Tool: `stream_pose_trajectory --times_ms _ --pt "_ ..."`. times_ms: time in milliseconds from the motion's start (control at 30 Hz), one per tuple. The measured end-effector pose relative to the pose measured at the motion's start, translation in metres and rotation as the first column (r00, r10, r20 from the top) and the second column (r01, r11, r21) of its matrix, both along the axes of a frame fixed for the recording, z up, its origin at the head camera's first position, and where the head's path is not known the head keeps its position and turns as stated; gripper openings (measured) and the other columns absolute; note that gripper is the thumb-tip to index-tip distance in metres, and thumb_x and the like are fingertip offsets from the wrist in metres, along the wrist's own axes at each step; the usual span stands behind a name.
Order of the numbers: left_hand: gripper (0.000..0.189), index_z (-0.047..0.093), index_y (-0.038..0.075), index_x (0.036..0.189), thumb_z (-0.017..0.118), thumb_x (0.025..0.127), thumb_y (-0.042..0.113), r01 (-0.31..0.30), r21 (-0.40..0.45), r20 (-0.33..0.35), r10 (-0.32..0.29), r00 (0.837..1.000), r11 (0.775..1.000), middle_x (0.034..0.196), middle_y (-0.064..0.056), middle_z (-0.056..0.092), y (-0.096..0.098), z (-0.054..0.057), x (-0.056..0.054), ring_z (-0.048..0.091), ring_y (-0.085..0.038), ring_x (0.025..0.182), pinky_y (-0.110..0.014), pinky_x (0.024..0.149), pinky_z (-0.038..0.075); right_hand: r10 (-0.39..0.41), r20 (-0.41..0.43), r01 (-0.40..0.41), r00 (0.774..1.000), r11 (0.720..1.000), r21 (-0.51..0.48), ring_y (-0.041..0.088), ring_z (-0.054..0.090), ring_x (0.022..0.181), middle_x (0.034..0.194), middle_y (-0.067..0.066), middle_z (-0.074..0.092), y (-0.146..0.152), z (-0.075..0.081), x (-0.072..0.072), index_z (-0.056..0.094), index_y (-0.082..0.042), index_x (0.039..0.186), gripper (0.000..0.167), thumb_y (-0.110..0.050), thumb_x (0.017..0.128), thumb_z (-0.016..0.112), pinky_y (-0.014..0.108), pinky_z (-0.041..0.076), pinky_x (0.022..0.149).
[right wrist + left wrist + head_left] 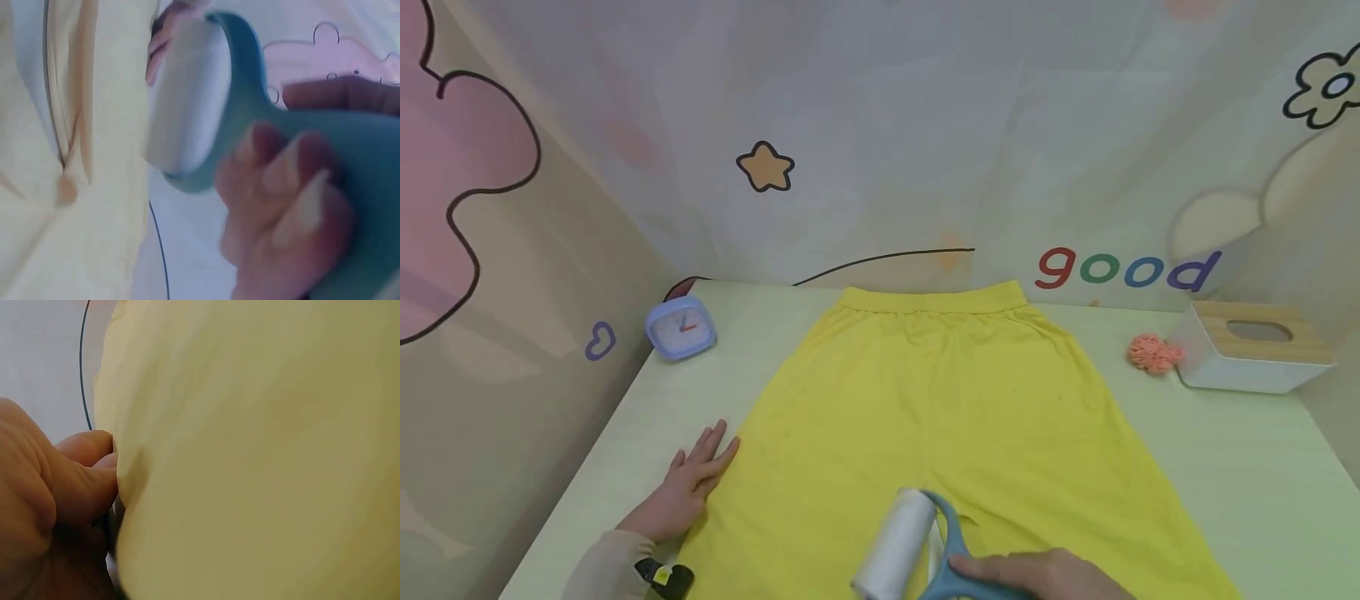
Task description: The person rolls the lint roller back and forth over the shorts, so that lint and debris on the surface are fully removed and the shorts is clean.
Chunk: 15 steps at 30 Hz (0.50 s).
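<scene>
A yellow garment [925, 392] with a gathered elastic waistband lies spread flat, waistband at the far side; its lower end runs out of the head view. Whether it is a skirt or wide shorts I cannot tell. My right hand [1052, 575] grips the blue handle of a lint roller [891, 546], fingers curled round it in the right wrist view. The roller's white roll is over the garment's lower middle. At the garment's left edge rests my left hand [688, 492], its fingers spread and fairly straight, fingertips touching the cloth. Cloth hides those fingertips in the left wrist view.
A light green table [1217, 450] bears the garment. A lilac clock [681, 327] stands at the back left. On the right are a coral yarn-like bundle [1153, 354] and a white tissue box [1247, 372] with a wooden lid. Printed cloth walls [880, 167] rise behind and at the left.
</scene>
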<state>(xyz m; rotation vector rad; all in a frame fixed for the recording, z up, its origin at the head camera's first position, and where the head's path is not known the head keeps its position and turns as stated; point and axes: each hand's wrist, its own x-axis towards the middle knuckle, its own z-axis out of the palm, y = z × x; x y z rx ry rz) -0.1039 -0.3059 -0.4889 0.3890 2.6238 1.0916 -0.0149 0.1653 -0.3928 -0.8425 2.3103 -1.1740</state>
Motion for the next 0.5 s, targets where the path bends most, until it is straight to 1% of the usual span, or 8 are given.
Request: stream_pose_trajectory --times_ms 33,67,133,167,233,300,400,500 --pt "0.049 0.032 0.004 0.15 0.042 0.102 0.003 0.0 -0.003 -0.003 0.0 1.0 1.0 0.161 -0.021 0.001 0.0 0.001 0.0 -0.008 -0.043 0.145 -0.066 0.106 -0.013 -0.057 0.062 0.056 0.996 0.998 0.011 -0.007 0.056 0.075 0.094 -0.018 0.067 -0.002 0.011 -0.005 0.061 -0.027 0.133 0.039 -0.036 0.095 0.062 0.018 0.047 0.065" --pt "0.049 0.032 0.004 0.15 0.042 0.101 0.003 0.0 -0.007 -0.007 0.0 1.0 1.0 0.16 -0.021 0.001 0.0 0.002 0.0 -0.007 -0.043 0.145 -0.066 0.106 -0.013 -0.111 0.074 0.107 0.991 0.993 0.056 -0.006 0.056 0.074 0.097 -0.02 0.066 -0.005 0.018 -0.011 0.061 -0.029 0.133 0.042 -0.042 0.093 0.063 0.019 0.046 0.066" --pt "0.049 0.033 0.003 0.15 0.042 0.101 0.002 -0.001 -0.01 -0.015 0.001 1.0 1.0 0.16 -0.022 0.001 -0.001 0.003 0.0 -0.007 -0.043 0.145 -0.066 0.106 -0.013 -0.168 0.04 0.164 0.985 0.983 0.08 -0.002 0.053 0.063 0.081 -0.019 0.061 -0.011 0.021 -0.024 0.058 -0.03 0.136 0.047 -0.044 0.092 0.064 0.021 0.047 0.061" --pt "0.049 0.033 0.003 0.149 0.042 0.101 0.002 -0.002 -0.012 -0.019 0.002 1.0 1.0 0.16 -0.022 0.002 -0.001 0.004 0.0 -0.007 -0.044 0.145 -0.066 0.106 -0.013 -0.199 0.02 0.196 0.98 0.977 0.085 0.0 0.051 0.06 0.076 -0.017 0.057 -0.015 0.02 -0.031 0.056 -0.031 0.138 0.048 -0.042 0.092 0.065 0.022 0.047 0.06" --pt "0.049 0.033 0.002 0.149 0.042 0.101 0.001 -0.002 -0.012 -0.025 0.001 1.0 1.0 0.16 -0.023 0.002 -0.002 0.003 0.0 -0.006 -0.045 0.144 -0.067 0.106 -0.012 -0.244 0.012 0.242 0.97 0.965 0.099 0.003 0.049 0.059 0.073 -0.014 0.054 -0.025 0.018 -0.048 0.051 -0.033 0.14 0.05 -0.036 0.093 0.066 0.023 0.046 0.057" --pt "0.049 0.033 0.001 0.149 0.042 0.101 0.001 0.001 -0.009 -0.026 -0.001 1.0 1.0 0.16 -0.024 0.002 -0.002 0.002 0.0 -0.006 -0.045 0.144 -0.067 0.106 -0.012 -0.274 -0.005 0.273 0.962 0.958 0.092 0.006 0.043 0.05 0.063 -0.009 0.043 -0.037 0.011 -0.065 0.047 -0.032 0.142 0.054 -0.026 0.092 0.065 0.025 0.043 0.05" --pt "0.048 0.033 0.001 0.149 0.042 0.101 0.002 0.006 -0.008 -0.021 -0.006 1.0 1.0 0.16 -0.024 0.002 -0.002 0.001 0.0 -0.006 -0.045 0.144 -0.067 0.106 -0.012 -0.276 -0.047 0.279 0.96 0.958 0.067 0.007 0.043 0.047 0.066 -0.006 0.047 -0.054 -0.002 -0.09 0.043 -0.024 0.142 0.056 -0.015 0.09 0.061 0.026 0.041 0.046" --pt "0.048 0.034 0.002 0.149 0.042 0.102 0.002 0.0 -0.01 -0.02 0.0 1.0 1.0 0.16 -0.023 0.003 -0.002 0.0 0.0 -0.006 -0.044 0.145 -0.067 0.106 -0.012 -0.243 -0.116 0.249 0.963 0.967 0.044 0.007 0.045 0.047 0.068 -0.004 0.053 -0.071 -0.015 -0.112 0.041 -0.016 0.139 0.052 -0.013 0.09 0.059 0.026 0.042 0.046"
